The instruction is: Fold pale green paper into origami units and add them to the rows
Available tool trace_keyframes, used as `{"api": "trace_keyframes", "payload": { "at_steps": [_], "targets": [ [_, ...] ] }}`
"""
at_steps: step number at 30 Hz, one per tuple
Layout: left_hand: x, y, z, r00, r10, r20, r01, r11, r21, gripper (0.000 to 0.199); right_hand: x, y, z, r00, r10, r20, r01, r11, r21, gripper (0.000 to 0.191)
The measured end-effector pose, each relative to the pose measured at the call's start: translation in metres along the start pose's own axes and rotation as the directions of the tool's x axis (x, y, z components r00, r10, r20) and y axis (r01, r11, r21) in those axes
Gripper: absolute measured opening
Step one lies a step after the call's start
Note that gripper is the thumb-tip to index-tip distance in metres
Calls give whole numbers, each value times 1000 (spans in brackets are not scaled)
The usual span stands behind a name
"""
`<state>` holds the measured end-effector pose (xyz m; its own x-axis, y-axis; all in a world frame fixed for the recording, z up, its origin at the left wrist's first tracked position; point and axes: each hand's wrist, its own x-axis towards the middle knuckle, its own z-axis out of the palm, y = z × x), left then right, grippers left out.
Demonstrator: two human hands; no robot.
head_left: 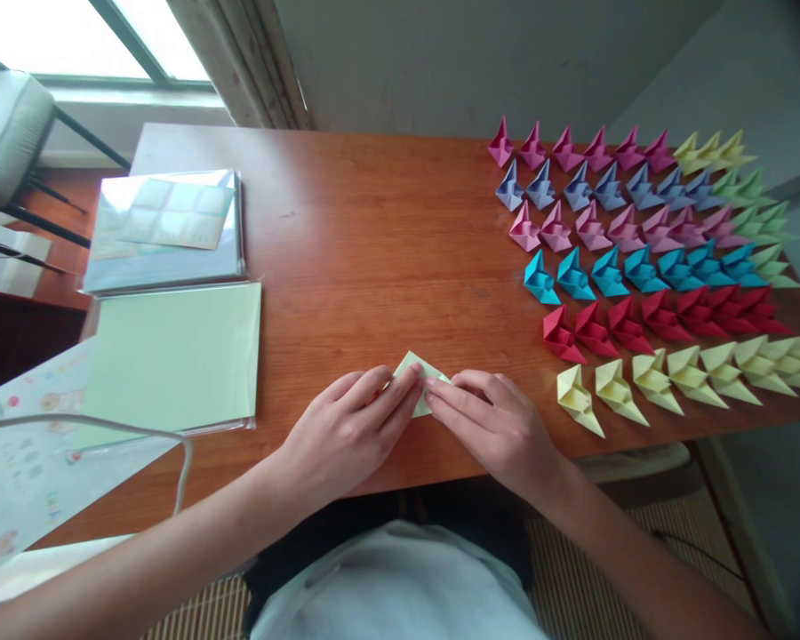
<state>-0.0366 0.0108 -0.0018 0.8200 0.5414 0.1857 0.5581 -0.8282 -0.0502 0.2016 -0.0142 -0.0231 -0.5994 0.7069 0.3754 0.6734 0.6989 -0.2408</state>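
Note:
A small piece of pale yellow-green folded origami paper (408, 361) lies near the table's front edge, one corner pointing away from me. My left hand (350, 428) holds its left side, fingers together and pressed down near the middle. From the other side, my right hand (503, 431) grips the right part, its fingertips almost meeting those of the left. Both hands cover much of the paper, so its folds are only partly visible. To the right stand rows of folded paper figures, the closest being a pale yellow one (577, 400).
A pack of light green paper (180, 360) lies on the left, with another plastic-wrapped pack (164, 267) behind it. A grey cable (185, 462) crosses a printed sheet (23, 480). Red figures (560, 333) and blue figures (540, 280) stand in rows on the wooden table (373, 240).

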Motion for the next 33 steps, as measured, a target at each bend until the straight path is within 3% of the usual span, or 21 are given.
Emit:
{"api": "trace_keyframes", "payload": {
  "at_steps": [15, 33],
  "targets": [
    [1, 1, 0, 999, 11, -41, -9, 999, 33, 33, -1, -1, -2, 995, -66, -71, 65, 998, -17, 20],
    [1, -1, 4, 997, 19, -75, -20, 1000, -1, 34, -1, -1, 1, 996, -40, -76, 44, 998, 50, 25]
  ]
}}
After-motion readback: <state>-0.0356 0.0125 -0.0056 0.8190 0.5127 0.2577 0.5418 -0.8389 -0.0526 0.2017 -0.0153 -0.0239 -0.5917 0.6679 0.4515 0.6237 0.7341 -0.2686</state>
